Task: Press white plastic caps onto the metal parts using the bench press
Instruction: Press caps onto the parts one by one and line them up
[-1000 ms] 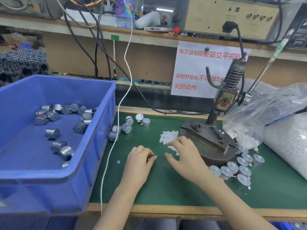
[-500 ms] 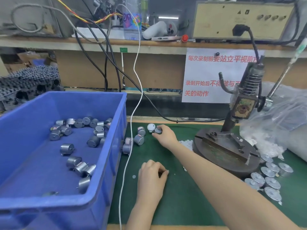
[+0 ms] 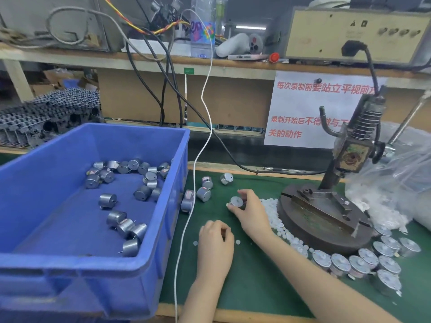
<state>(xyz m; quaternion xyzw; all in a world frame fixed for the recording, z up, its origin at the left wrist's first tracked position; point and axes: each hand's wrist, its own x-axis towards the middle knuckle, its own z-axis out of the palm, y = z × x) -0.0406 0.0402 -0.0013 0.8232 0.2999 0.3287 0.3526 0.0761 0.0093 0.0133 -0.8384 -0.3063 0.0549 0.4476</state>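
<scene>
Metal part (image 3: pixel 236 202) pinched in right hand (image 3: pixel 250 213), frame centre. Left hand (image 3: pixel 215 238) curled below it, contents unclear. Risk: part slips, scatters white caps (image 3: pixel 272 213) beside bench press (image 3: pixel 326 213).

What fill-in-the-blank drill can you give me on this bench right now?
The right hand grips a metal part over the ____ mat.
More metal parts lie inside the ____ bin.
The ____ caps are heaped against the bench press base.
Missing words: green; blue; white.
</scene>
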